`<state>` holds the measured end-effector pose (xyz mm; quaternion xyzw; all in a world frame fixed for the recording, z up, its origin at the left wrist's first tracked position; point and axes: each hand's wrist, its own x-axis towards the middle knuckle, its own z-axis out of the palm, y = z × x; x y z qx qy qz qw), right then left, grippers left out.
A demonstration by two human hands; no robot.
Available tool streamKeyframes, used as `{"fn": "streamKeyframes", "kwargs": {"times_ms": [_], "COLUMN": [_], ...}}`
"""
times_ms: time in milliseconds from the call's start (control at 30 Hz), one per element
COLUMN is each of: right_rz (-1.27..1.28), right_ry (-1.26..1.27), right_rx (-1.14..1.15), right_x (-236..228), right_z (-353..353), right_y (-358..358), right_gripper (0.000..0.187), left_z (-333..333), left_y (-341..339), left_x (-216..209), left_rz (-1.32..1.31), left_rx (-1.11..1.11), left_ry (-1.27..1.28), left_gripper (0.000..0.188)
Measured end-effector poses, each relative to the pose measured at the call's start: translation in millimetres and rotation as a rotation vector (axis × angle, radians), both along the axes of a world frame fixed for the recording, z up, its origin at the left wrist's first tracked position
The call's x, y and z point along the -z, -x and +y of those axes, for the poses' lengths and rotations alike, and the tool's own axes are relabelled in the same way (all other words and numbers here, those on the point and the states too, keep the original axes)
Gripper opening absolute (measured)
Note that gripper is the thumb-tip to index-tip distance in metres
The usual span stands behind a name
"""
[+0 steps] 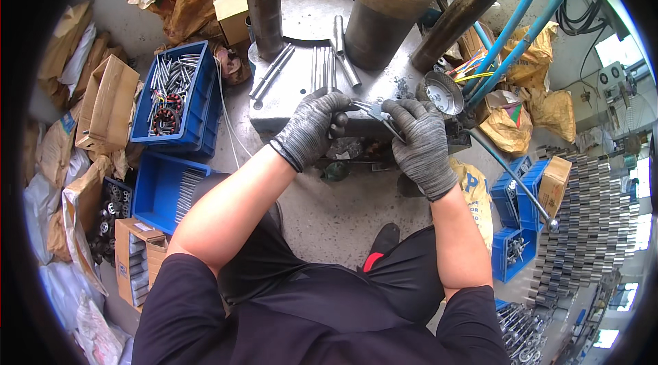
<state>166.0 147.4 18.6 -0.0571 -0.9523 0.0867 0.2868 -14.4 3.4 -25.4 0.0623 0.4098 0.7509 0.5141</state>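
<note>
My left hand [312,128], in a grey knit glove, is closed at the near edge of the steel press table [288,115]. What its curled fingers hold is mostly hidden; a dark, rounded bit shows beside the thumb. My right hand [419,142], gloved alike, is closed on a pair of small metal pliers [373,112]. Their jaws point left and reach the left hand's fingertips. Just beyond the left hand, several bright metal shafts [321,67] lie side by side on the table. Two more shafts [274,71] lie to the left, and others [348,70] lie at an angle to the right.
A thick steel cylinder [373,29] stands on the table between two columns [262,2] [473,8]. A round metal tin [442,94] is at the right corner, near blue hoses [524,22]. At left stand blue crates [205,101] with shafts; stacked metal parts [582,221] fill the right.
</note>
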Motion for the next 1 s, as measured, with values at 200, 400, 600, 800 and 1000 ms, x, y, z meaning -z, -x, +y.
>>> {"fn": "streamKeyframes", "kwargs": {"times_ms": [200, 400, 600, 800, 1000], "right_rz": [-0.041, 0.065, 0.103, -0.018, -0.11], "right_ry": [0.02, 0.492, 0.969, 1.008, 0.966], "right_rx": [-0.01, 0.046, 0.068, 0.103, 0.091], "right_x": [0, 18, 6, -1, -2], "right_z": [2, 18, 26, 36, 45], "right_y": [1, -9, -19, -29, -38], "right_gripper": [0.054, 0.043, 0.04, 0.043, 0.047], "left_z": [-1, -14, -12, -8, -12], "left_y": [2, -5, -2, -2, -1], "left_x": [2, -27, -22, -15, -26], "left_rz": [0.079, 0.634, 0.798, 0.991, 1.298], "left_rx": [0.029, 0.048, 0.115, 0.013, 0.034], "left_ry": [-0.001, 0.055, 0.113, 0.086, 0.179], "left_gripper": [0.01, 0.055, 0.041, 0.038, 0.033]}}
